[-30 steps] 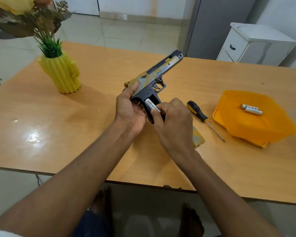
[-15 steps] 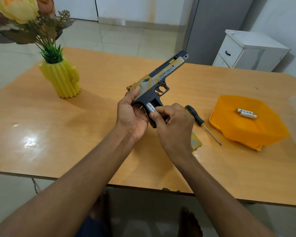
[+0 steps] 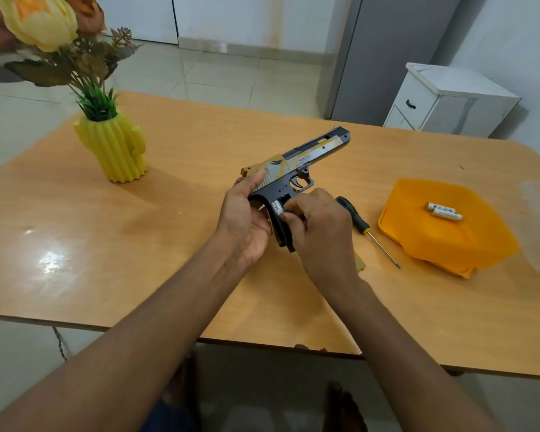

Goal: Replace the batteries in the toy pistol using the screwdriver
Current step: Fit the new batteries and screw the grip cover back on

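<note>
We hold the pistol (image 3: 293,169) just left of the screwdriver (image 3: 356,218): our left hand (image 3: 243,222) wraps its grip, our right hand (image 3: 318,229) pinches a battery (image 3: 276,208) there. The pistol looks light and rigid; the battery looks smooth, so we pinch its sides.

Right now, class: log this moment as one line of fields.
left hand: grips black-and-yellow toy pistol | right hand: pinches white battery at grip | black-handled screwdriver: on table | orange tray: two batteries
</note>
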